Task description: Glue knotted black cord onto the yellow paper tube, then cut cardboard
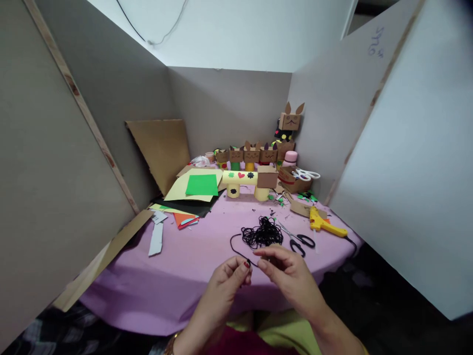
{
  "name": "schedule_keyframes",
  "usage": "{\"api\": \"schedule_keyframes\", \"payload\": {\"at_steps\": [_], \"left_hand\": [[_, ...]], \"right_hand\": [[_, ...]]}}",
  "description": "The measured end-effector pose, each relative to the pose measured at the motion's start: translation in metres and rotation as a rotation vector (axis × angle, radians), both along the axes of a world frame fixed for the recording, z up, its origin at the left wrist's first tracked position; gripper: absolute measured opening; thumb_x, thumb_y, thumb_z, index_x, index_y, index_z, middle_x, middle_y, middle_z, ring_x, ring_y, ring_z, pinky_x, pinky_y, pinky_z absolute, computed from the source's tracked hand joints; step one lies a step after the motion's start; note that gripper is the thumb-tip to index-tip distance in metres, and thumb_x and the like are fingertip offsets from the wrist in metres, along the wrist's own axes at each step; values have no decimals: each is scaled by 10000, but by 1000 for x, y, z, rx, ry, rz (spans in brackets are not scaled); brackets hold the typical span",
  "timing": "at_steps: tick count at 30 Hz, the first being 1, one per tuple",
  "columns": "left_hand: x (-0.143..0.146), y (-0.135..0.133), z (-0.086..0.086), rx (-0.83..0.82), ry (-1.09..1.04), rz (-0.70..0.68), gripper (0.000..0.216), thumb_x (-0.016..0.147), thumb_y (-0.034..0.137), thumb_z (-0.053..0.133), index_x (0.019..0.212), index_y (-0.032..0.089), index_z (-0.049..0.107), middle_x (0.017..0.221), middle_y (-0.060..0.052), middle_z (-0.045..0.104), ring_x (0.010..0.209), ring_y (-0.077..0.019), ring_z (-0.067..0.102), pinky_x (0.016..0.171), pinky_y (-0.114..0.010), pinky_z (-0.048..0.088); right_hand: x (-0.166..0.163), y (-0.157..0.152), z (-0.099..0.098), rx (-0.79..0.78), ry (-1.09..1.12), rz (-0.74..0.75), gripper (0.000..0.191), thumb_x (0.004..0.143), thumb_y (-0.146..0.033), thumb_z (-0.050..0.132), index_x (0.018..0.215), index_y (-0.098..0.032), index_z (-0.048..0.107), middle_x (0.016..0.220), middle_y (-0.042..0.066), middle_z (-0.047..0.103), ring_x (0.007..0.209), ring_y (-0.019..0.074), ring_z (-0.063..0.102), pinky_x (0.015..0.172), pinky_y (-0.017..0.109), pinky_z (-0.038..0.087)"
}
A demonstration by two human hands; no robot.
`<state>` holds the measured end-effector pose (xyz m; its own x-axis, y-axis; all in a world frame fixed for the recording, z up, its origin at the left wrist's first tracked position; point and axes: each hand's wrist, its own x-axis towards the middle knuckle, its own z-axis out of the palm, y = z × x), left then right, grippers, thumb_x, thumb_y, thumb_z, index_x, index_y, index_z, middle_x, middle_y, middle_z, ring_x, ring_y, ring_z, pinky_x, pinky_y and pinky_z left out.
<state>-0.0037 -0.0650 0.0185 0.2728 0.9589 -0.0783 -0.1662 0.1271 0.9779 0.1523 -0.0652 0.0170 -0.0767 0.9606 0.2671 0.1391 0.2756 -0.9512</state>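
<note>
Head view: the left hand (229,277) and right hand (290,273) meet fingertip to fingertip over the near edge of the purple tabletop (177,276). The left grip pinches a strand of black cord (262,232), whose tangled heap lies just beyond. The right grip is pinched closed, but I cannot tell whether it holds the strand. Black-handled scissors (301,241) lie right of the heap, with a yellow glue gun (325,224) farther right.

My thin black cord (262,232) lies mostly as a loose, tangled heap on the purple cloth (185,266), one strand looping leftward and back into the pinch of my left hand (231,277).
</note>
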Motion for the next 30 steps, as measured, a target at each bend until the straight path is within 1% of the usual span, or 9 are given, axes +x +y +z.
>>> {"api": "schedule_keyframes", "payload": {"at_steps": [4,7,10,13,17,20,24,27,30], "left_hand": [[-1,0,4,-16,25,-70,315,745,410,606,567,169,506,578,43,442,602,-111,342,586,-225,266],[-1,0,5,-76,42,-118,330,727,441,615,580,163,514,561,47,433,556,-100,289,529,-225,219],[-2,0,4,-133,37,-149,351,705,465,631,572,164,508,526,56,412,508,-90,229,491,-236,163],[-2,0,4,-169,9,-175,370,695,479,640,558,163,507,505,55,409,495,-85,235,486,-237,152],[0,-1,5,-208,-59,-173,390,675,479,664,533,158,495,480,53,418,471,-72,250,477,-230,144],[0,-3,8,-254,-104,-180,381,683,480,660,555,161,497,448,71,385,432,-59,238,455,-223,126],[0,-4,10,-302,-138,-167,385,678,517,646,612,148,560,453,62,419,427,-58,293,448,-201,191],[-1,-3,7,-220,-45,-124,358,675,498,656,660,143,605,474,52,469,414,-58,322,438,-199,222],[-2,0,2,24,109,-66,245,652,375,715,745,154,664,613,1,607,535,-107,488,525,-213,348]], "right_hand": [[3,3,7,26,-25,107,164,752,-292,668,882,-206,720,727,5,600,645,123,510,575,235,386],[2,4,8,24,-18,151,120,748,-280,673,818,-197,725,689,5,619,645,128,538,580,237,403],[3,2,10,70,-39,147,91,759,-264,664,753,-189,713,663,4,634,639,133,561,599,243,417],[3,-1,13,133,-108,126,124,789,-262,633,708,-184,686,647,4,628,629,136,560,605,248,416],[2,-4,14,199,-192,93,146,827,-263,580,719,-190,647,671,10,616,659,150,557,623,258,414],[1,-4,12,210,-199,78,161,843,-249,547,714,-188,621,678,9,606,664,149,555,630,257,409],[1,-3,11,186,-196,83,174,851,-238,535,701,-184,604,674,4,597,664,145,555,634,250,405],[1,-3,11,188,-210,83,175,850,-242,538,698,-186,603,668,1,594,658,142,549,624,246,400],[0,-2,10,187,-227,70,160,841,-252,550,709,-184,611,671,2,595,655,143,547,607,244,394]]}}
